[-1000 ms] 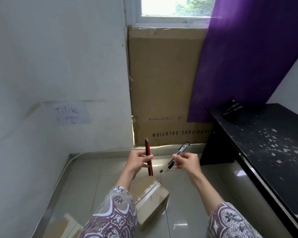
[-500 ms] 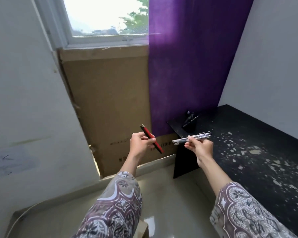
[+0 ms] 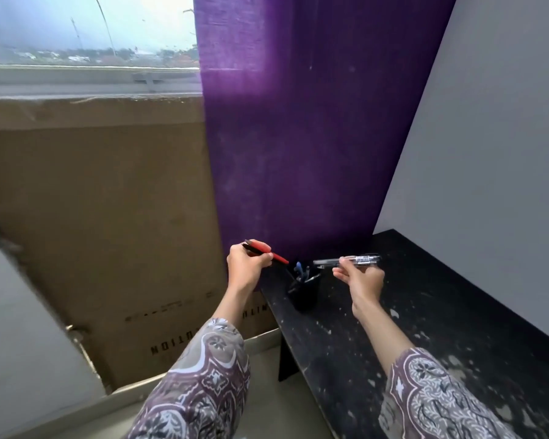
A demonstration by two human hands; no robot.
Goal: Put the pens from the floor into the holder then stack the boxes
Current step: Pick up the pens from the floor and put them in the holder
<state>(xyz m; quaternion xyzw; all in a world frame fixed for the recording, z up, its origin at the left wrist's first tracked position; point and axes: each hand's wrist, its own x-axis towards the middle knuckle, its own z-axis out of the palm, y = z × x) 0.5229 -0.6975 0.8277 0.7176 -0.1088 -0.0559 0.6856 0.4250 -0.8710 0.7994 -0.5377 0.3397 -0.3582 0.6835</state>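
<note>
Your left hand [image 3: 246, 264] grips red and black pens [image 3: 267, 251], your right hand [image 3: 360, 277] clear pens [image 3: 349, 260] — both above the holder [image 3: 303, 291] on the black table [image 3: 441, 312] (speckled white), purple curtain [image 3: 298, 137] behind.

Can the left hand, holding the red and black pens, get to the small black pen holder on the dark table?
Probably yes. The left hand with the red and black pens hovers just left of the black pen holder, whose top is open, though pens already stand inside.
</note>
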